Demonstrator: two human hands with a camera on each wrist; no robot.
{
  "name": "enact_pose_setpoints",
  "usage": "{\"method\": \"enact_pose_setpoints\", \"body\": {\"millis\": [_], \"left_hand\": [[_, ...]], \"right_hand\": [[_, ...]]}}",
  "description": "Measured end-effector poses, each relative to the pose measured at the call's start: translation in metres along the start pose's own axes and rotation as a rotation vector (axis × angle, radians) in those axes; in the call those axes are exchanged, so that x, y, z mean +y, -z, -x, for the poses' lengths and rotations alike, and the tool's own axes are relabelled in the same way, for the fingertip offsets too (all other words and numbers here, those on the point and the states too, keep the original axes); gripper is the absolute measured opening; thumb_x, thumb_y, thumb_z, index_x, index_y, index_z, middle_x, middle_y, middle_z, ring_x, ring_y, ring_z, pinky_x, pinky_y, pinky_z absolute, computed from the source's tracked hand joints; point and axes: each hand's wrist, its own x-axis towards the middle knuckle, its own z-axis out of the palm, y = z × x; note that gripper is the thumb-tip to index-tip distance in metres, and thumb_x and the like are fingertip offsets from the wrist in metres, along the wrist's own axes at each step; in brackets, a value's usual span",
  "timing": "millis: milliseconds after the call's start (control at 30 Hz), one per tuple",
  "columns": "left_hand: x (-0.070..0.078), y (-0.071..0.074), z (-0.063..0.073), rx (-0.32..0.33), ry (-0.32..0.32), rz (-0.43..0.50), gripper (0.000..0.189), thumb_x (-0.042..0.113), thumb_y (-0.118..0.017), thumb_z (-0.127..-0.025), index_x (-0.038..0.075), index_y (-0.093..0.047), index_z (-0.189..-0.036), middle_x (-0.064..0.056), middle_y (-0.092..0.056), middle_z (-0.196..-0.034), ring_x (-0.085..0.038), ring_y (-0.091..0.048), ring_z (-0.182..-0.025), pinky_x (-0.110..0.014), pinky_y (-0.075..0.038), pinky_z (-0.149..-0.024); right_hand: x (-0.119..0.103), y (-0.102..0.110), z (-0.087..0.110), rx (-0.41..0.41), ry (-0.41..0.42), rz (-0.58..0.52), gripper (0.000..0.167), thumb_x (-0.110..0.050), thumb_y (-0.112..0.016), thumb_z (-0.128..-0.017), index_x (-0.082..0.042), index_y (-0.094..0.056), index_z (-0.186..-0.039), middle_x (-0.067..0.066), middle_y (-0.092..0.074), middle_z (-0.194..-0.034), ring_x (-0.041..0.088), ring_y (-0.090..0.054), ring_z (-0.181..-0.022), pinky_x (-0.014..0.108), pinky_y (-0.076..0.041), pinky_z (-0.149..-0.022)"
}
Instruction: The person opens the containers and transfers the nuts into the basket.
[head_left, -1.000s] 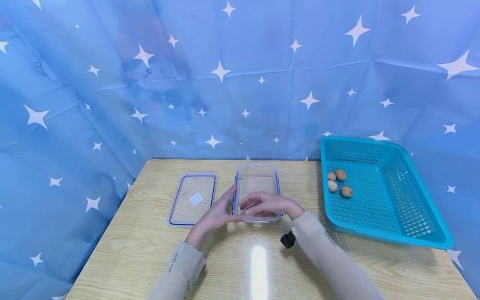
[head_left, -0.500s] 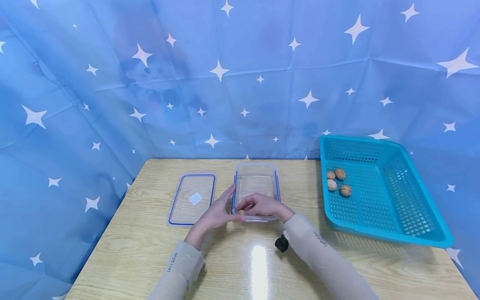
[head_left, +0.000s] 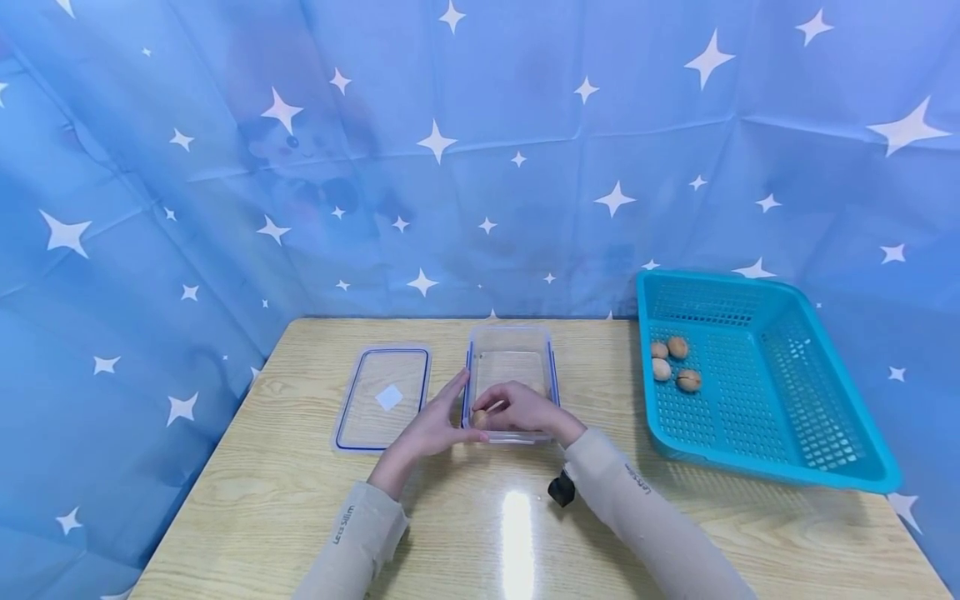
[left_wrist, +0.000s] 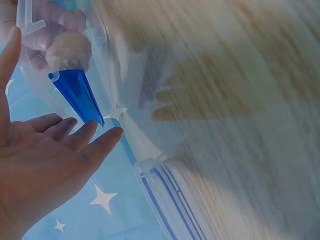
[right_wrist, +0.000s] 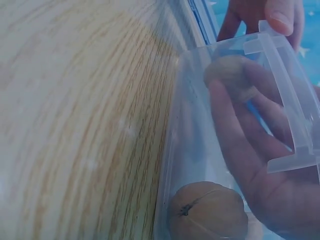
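A clear plastic food container (head_left: 512, 340) with blue side latches stands on the table. My right hand (head_left: 521, 408) reaches inside it and pinches a walnut (head_left: 480, 419) at the near left corner. Through the clear wall, the right wrist view shows thumb and fingers on that walnut (right_wrist: 230, 75). A second walnut (right_wrist: 207, 212) lies at the container's bottom in the same view. Along the container's left side, my left hand (head_left: 431, 429) rests with straight, spread fingers. In the left wrist view its fingertips are at the blue latch (left_wrist: 80, 97).
Left of the container lies its clear lid (head_left: 367, 417) with a blue seal and a white label. A turquoise basket (head_left: 757, 467) at the right holds several walnuts (head_left: 688, 381). Behind the wooden table (head_left: 262, 500) hangs a blue star-patterned cloth (head_left: 480, 192).
My right hand has moved left and down into the near left corner, and its fingers have closed on the walnut there. The left hand has stayed at the container's side.
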Motion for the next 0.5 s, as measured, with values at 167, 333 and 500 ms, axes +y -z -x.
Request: {"method": "enact_pose_setpoints", "body": {"millis": [167, 333, 500], "left_hand": [[-0.001, -0.001, 0.000, -0.001, -0.002, 0.003, 0.110, 0.041, -0.083, -0.079, 0.015, -0.015, -0.161, -0.010, -0.012, -0.169, -0.038, -0.018, -0.154, -0.061, -0.022, -0.123], [-0.001, -0.001, 0.000, 0.000, 0.003, 0.002, 0.111, 0.043, -0.083, -0.078, 0.015, -0.015, -0.161, -0.009, -0.012, -0.169, -0.037, -0.018, -0.154, -0.060, -0.023, -0.123], [0.000, 0.001, 0.000, 0.000, 0.010, -0.010, 0.111, 0.044, -0.083, -0.078, 0.015, -0.015, -0.161, -0.008, -0.012, -0.169, -0.037, -0.019, -0.154, -0.060, -0.024, -0.122]], "right_hand": [[-0.001, 0.000, 0.000, 0.072, 0.008, -0.005, 0.031, -0.007, -0.068, -0.091, 0.002, -0.066, -0.121, 0.021, -0.067, -0.121, 0.028, -0.068, -0.106, 0.033, -0.059, -0.089], [-0.004, 0.003, -0.001, 0.140, 0.041, 0.016, 0.030, -0.010, -0.070, -0.090, 0.000, -0.067, -0.119, 0.020, -0.069, -0.120, 0.029, -0.069, -0.105, 0.032, -0.059, -0.088], [-0.014, 0.015, 0.004, 0.178, 0.066, -0.025, 0.034, -0.012, -0.068, -0.093, 0.001, -0.065, -0.124, 0.021, -0.067, -0.123, 0.035, -0.067, -0.112, 0.038, -0.060, -0.091]]}}
